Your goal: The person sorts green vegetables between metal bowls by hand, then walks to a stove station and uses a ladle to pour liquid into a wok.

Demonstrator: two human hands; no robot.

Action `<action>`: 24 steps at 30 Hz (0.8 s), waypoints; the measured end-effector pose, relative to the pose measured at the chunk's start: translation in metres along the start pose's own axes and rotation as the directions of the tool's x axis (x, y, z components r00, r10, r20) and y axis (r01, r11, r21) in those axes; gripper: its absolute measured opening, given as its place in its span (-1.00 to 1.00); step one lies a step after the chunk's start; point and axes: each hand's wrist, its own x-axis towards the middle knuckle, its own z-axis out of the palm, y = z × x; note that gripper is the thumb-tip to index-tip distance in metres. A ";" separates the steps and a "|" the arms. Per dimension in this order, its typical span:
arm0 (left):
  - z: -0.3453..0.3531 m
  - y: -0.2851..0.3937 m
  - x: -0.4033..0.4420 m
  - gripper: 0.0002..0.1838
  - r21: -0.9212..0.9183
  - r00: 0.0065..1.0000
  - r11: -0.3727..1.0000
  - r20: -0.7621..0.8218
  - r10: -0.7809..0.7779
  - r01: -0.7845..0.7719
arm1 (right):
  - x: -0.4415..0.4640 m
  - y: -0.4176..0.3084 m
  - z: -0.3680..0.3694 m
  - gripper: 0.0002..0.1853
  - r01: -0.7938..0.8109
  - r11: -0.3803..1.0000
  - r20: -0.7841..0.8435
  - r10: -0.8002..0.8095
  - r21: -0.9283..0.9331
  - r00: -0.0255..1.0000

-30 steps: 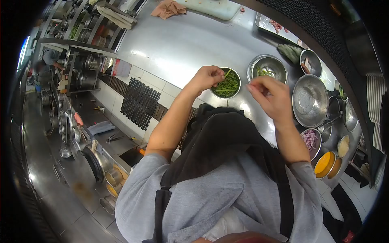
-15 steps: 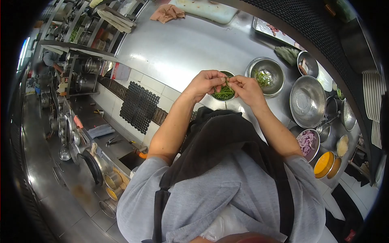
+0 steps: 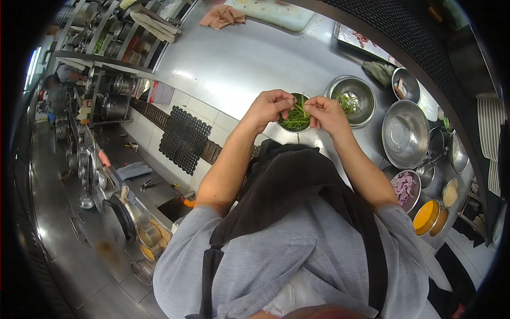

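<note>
My left hand (image 3: 272, 110) is over the left side of a small metal bowl (image 3: 281, 126), its thumb and fingers pinched together. Whatever that pinch holds is too small to make out. Across the bowl, my right hand (image 3: 328, 114) pinches a thin green stem (image 3: 306, 106). Long slender green stems (image 3: 294, 121) fill the small bowl between my hands. Just right of my right hand stands a wider metal bowl (image 3: 364, 103), with more cut green pieces (image 3: 348, 101) along its left side.
At the right are a large metal bowl (image 3: 405, 130), sliced purple onion (image 3: 404, 186) and an orange liquid (image 3: 425, 217) in containers. A brown cloth (image 3: 223, 17) and a white cutting board (image 3: 276, 13) lie at the far side. Another person (image 3: 66, 74) stands far left.
My hands have drawn apart from their meeting point above the small bowl. The stem is now in my right fingers.
</note>
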 end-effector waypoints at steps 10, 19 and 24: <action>0.003 0.000 0.000 -0.86 -0.013 1.000 1.000 -0.013 0.014 -0.014 | 0.002 0.005 -0.001 -0.82 -0.002 0.996 0.027 -0.001 0.085 1.000; 0.010 0.003 -0.003 -0.85 0.075 0.999 0.997 0.042 0.024 -0.027 | -0.004 -0.002 0.004 -0.83 -0.024 0.999 0.056 0.026 -0.027 0.998; 0.010 -0.002 -0.001 -0.87 0.093 0.998 0.994 0.035 0.048 -0.051 | -0.002 0.003 0.001 -0.83 -0.006 1.000 0.071 0.007 -0.004 0.997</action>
